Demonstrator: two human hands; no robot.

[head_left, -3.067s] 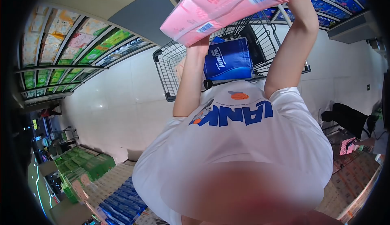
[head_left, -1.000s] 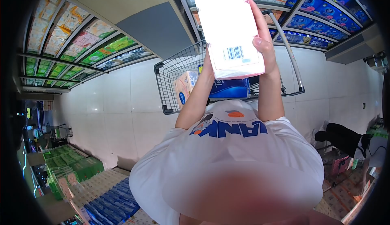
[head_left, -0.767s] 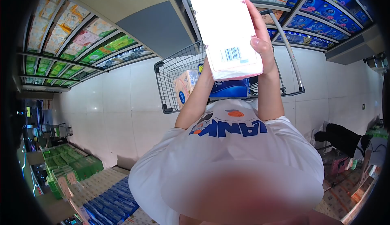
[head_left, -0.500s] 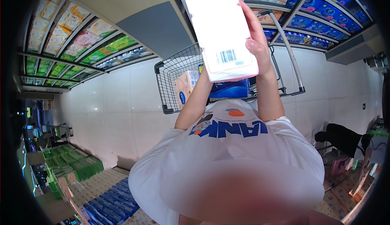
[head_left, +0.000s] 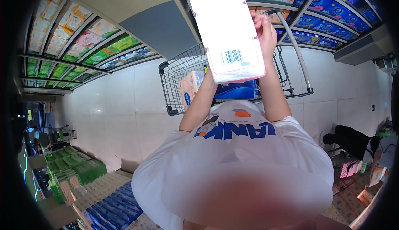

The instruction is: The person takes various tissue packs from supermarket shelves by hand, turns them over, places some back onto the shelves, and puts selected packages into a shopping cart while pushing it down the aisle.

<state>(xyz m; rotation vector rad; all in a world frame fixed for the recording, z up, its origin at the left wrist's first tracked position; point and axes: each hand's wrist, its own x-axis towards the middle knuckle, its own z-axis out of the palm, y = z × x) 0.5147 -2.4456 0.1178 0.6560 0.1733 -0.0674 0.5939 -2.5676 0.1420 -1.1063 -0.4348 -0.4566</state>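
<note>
A tall, glaring white pack [head_left: 228, 30] with pink print and a barcode is raised in front of me, above the shopping cart. My left forearm runs behind its lower left edge; the hand is hidden there, supporting the pack from behind. My right hand [head_left: 267, 33] is at the pack's right edge, its fingers bent and close together against that side. Below the pack, the wire cart [head_left: 170, 82] holds a peach-coloured pack [head_left: 190, 88] and a blue pack [head_left: 235, 91], the blue one partly covered.
Shelves of packaged goods [head_left: 89, 39] stand at the upper left, with blue packs [head_left: 332, 10] shelved at the upper right. The cart handle [head_left: 297, 55] is right of my hand. Green packs [head_left: 77, 163] are stacked behind left. A person in dark trousers [head_left: 349, 136] stands at right.
My right thumb has come off the pack's front, and the hand has slid up and outward to its right edge. The white pack has barely moved.
</note>
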